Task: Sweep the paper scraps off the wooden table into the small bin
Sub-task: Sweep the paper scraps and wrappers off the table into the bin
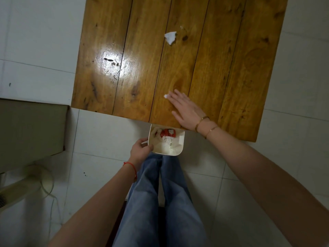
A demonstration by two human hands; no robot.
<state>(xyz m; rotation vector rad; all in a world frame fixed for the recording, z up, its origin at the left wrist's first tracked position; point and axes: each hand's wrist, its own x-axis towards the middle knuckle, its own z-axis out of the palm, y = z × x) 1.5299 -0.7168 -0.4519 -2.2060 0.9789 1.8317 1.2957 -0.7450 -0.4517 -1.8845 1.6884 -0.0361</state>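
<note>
A person stands at the near edge of the wooden counter. The left hand is wrapped around the left side of the small bin and holds it just under the counter's edge. The bin already has white paper and something red inside.

The right hand lies flat on the counter with its fingers spread apart, holding nothing. A tiny scrap sits right at its fingertips. A bigger scrap lies far back on the counter, well away from the hand. There is also a very small white bit just past it.

I think the hand is about to pull the tiny scrap toward the bin. Here is what could go wrong. The bin is small, and the scrap is a little to the left of where the hand is. If the hand sweeps crooked, the paper could miss the bin and fall on the floor. Paper is light, so a fast sweep could make it flutter away. The far scrap needs a long reach, and leaning over could tip the bin.
</note>
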